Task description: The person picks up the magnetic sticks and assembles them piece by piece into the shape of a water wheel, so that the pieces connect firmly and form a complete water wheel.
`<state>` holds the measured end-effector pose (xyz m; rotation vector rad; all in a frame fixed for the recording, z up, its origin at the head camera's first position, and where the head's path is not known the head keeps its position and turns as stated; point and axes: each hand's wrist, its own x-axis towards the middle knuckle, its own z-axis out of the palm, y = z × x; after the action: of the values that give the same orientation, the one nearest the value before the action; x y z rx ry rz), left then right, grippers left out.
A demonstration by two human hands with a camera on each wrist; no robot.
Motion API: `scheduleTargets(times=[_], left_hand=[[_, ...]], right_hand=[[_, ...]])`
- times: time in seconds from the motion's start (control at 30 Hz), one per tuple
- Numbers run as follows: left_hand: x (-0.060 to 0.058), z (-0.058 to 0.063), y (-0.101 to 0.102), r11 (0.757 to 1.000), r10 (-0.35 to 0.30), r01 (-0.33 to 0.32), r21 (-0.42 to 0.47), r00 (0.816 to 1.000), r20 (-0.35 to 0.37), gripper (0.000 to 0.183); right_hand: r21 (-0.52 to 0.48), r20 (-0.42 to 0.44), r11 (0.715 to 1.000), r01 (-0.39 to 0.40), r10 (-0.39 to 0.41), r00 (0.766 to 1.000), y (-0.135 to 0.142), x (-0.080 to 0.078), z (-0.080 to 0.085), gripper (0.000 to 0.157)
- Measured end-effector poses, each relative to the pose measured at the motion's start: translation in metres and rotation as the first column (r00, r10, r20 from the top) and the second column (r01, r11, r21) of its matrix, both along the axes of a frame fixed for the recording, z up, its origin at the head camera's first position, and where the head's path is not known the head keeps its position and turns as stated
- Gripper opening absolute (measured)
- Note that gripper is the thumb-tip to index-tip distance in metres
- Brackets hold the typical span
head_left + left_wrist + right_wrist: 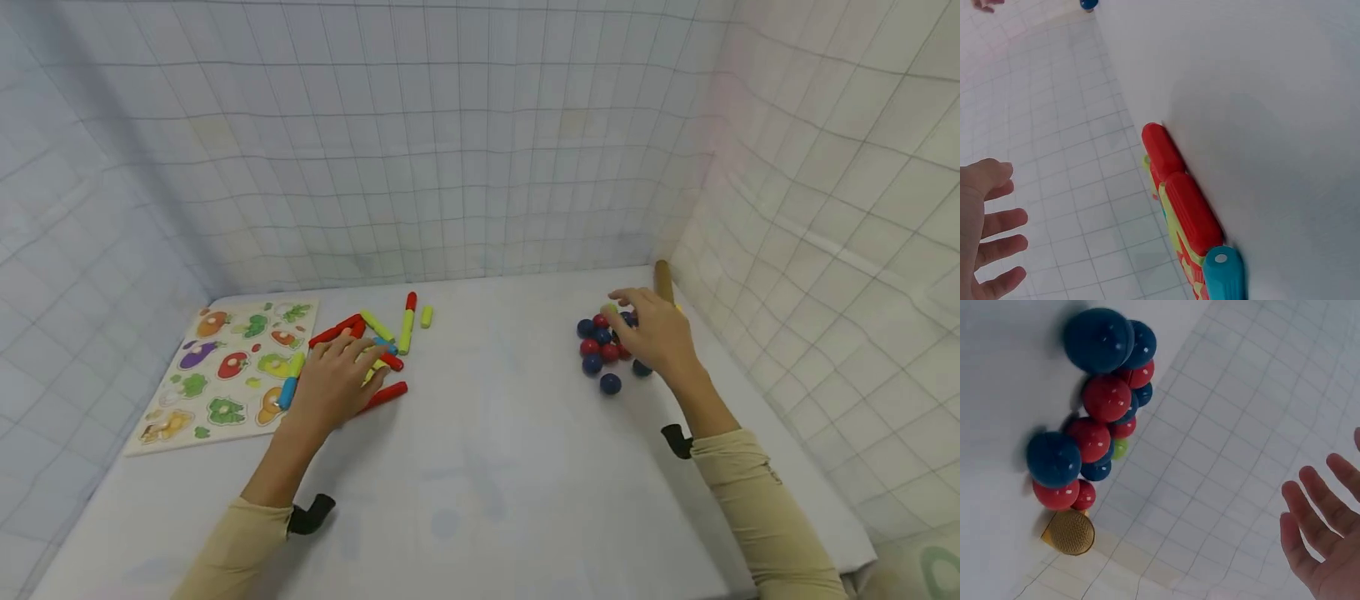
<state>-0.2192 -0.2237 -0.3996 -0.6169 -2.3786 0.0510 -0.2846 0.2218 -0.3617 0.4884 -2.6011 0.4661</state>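
My left hand (pixel 336 385) hovers over a loose cluster of red, yellow-green and blue plastic sticks, its fingers relaxed and apart from them. In the left wrist view, the red stick (pixel 1194 212) and blue stick (pixel 1224 275) look ribbed and lie on the table, clear of the left hand (pixel 985 237). Over a group of shiny balls on the right is my right hand (pixel 656 333), fingers loosely spread and holding nothing. The group has dark blue balls (pixel 611 383), red balls (pixel 1107 398) and a green ball (pixel 1120 449). Part of it is hidden beneath the hand.
A vegetable puzzle board (pixel 251 417) lies at the left, with a blue and yellow-green stick (pixel 288 392) on its right edge. Behind the balls is a brown cylinder (pixel 663 282) with a textured round end (pixel 1072 532). Grid-patterned cloth walls (pixel 465 167) enclose the white table (pixel 480 467).
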Motion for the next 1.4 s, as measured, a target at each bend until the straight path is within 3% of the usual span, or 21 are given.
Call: scheduleTargets(times=[0.13, 0.27, 0.37, 0.4, 0.47, 0.6, 0.7, 0.77, 0.87, 1.0, 1.17, 1.33, 1.4], left_hand=[[0.003, 0.004, -0.002, 0.999, -0.006, 0.005, 0.046, 1.000, 0.009, 0.032], [-0.005, 0.000, 0.008, 0.998, -0.009, 0.003, 0.056, 0.994, 0.107, 0.026], [-0.014, -0.007, 0.018, 0.995, 0.007, -0.031, 0.094, 0.971, 0.238, 0.023], [-0.017, -0.009, 0.021, 0.993, 0.020, -0.054, 0.107, 0.954, 0.298, 0.023], [-0.023, -0.013, 0.028, 0.985, 0.046, -0.113, 0.133, 0.902, 0.428, 0.023], [-0.036, -0.021, 0.043, 0.968, 0.085, -0.218, 0.125, 0.752, 0.654, 0.033], [-0.045, -0.029, 0.052, 0.963, 0.110, -0.256, 0.086, 0.662, 0.741, 0.043], [-0.047, -0.033, 0.053, 0.958, 0.139, -0.280, 0.056, 0.629, 0.764, 0.045], [-0.046, -0.037, 0.046, 0.949, 0.173, -0.312, 0.039, 0.622, 0.763, 0.034], [-0.044, -0.042, 0.032, 0.943, 0.205, -0.332, 0.035, 0.658, 0.724, 0.021], [-0.038, -0.037, 0.026, 0.929, 0.219, -0.366, 0.055, 0.665, 0.714, 0.020], [-0.022, -0.028, 0.043, 0.943, 0.192, -0.327, 0.061, 0.684, 0.704, 0.023], [-0.016, -0.026, 0.057, 0.954, 0.159, -0.293, 0.066, 0.677, 0.719, 0.024]], right_hand=[[0.125, 0.205, 0.992, 0.016, -0.042, 0.978, 0.006, 0.000, -0.015, 0.032], [0.251, 0.412, 0.967, 0.033, -0.137, 0.901, 0.017, 0.006, -0.044, 0.042], [0.280, 0.493, 0.959, 0.043, -0.182, 0.851, 0.026, 0.009, -0.059, 0.046], [0.278, 0.515, 0.960, 0.041, -0.185, 0.837, 0.028, 0.010, -0.062, 0.046], [0.268, 0.548, 0.963, 0.023, -0.172, 0.818, 0.028, 0.011, -0.065, 0.043], [0.203, 0.589, 0.976, -0.073, -0.063, 0.805, 0.013, 0.016, -0.064, 0.035], [0.119, 0.611, 0.975, -0.186, 0.076, 0.788, -0.015, 0.021, -0.062, 0.030], [0.082, 0.625, 0.967, -0.242, 0.139, 0.768, -0.039, 0.024, -0.063, 0.028], [0.041, 0.629, 0.952, -0.302, 0.210, 0.748, -0.073, 0.023, -0.065, 0.028], [0.030, 0.627, 0.938, -0.345, 0.251, 0.737, -0.103, 0.018, -0.069, 0.026], [0.047, 0.606, 0.922, -0.383, 0.279, 0.745, -0.119, 0.010, -0.070, 0.025], [-0.009, 0.568, 0.915, -0.404, 0.337, 0.751, -0.129, 0.006, -0.069, 0.033], [-0.051, 0.557, 0.910, -0.411, 0.368, 0.745, -0.133, 0.006, -0.069, 0.033]])
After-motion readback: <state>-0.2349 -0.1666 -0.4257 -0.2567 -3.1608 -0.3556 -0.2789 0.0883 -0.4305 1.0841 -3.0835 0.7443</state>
